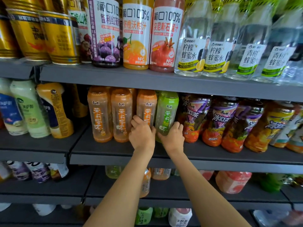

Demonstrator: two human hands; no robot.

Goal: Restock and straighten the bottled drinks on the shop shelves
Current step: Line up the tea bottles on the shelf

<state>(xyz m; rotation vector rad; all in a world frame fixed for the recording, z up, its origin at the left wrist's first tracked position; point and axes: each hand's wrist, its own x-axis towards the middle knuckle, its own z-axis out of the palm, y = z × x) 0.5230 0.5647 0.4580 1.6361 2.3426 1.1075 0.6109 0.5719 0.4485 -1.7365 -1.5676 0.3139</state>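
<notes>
On middle shelf, left hand gripping orange bottle, right hand gripping green bottle

Left hand grips orange bottle; right hand grips green bottle.

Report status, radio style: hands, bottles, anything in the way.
Left hand grips orange bottle. Right hand grips green bottle. Both bottles upright on middle shelf, side by side. Nothing in the way.

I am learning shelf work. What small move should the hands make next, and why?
Probably pull the green bottle forward, level with the front orange bottles: the right hand grips its base, and the left hand holds the orange bottle beside it.
</notes>
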